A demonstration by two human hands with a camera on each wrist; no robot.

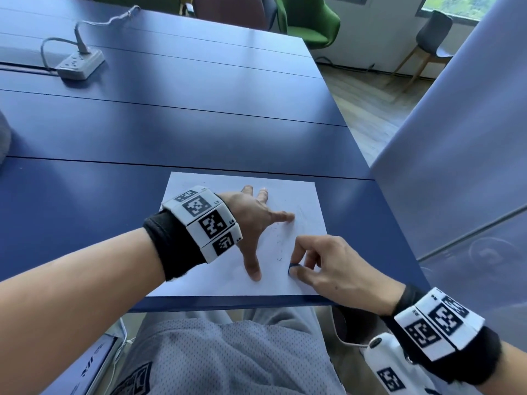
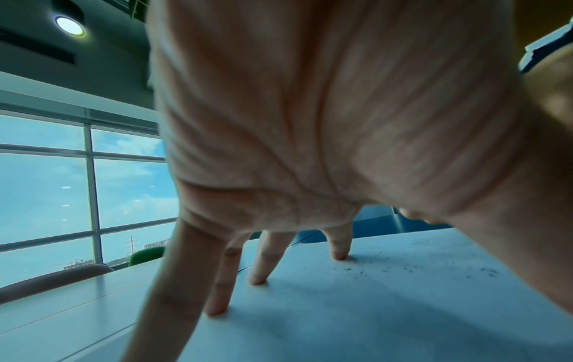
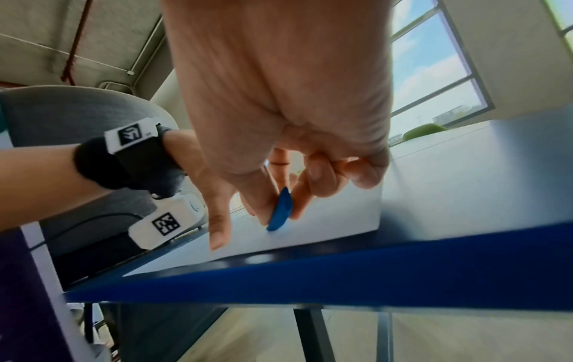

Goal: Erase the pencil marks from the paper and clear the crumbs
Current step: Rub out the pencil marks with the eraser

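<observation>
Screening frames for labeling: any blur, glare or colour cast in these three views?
Head view: mostly sharp, soft window sheen on the blue table, wide-angle bending at edges. Left wrist view: strong teal cast, left hand blurred close up, crumbs on the paper readable. Right wrist view: right hand and table edge soft, blue eraser still distinct.

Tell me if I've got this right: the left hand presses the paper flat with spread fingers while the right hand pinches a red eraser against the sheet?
Nearly. The eraser is blue, not red; the right wrist view shows it plainly, pinched in the right hand with its tip on the paper. The rest holds: the left hand presses the sheet flat with spread fingers, as the head view shows.
</observation>
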